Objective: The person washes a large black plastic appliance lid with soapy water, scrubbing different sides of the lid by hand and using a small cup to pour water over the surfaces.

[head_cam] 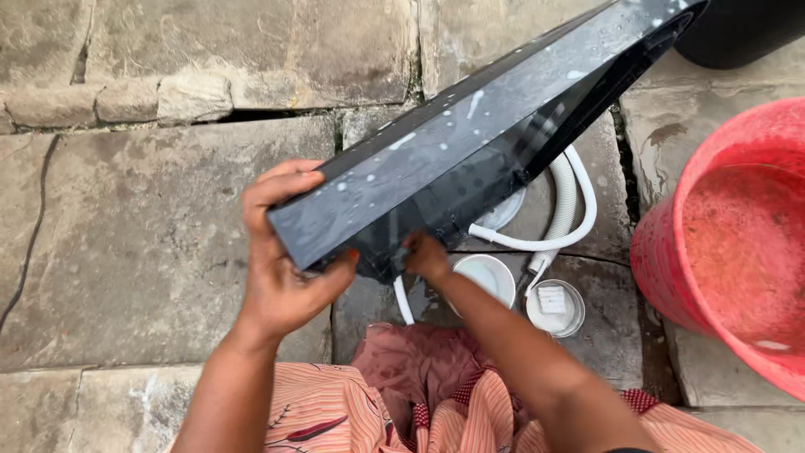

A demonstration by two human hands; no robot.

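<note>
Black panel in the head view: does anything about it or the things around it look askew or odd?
The black panel is held steeply tilted off the stone floor, with white soapy flecks on its upper face. The left hand clasps its near corner; the right hand reaches under it. A white corrugated hose loops loosely beneath. Nothing looks broken.

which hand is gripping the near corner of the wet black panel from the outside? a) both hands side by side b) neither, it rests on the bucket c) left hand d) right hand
c: the left hand wraps around the near corner of the black panel, while the right hand reaches under its lower face; the red bucket stands apart.
</note>
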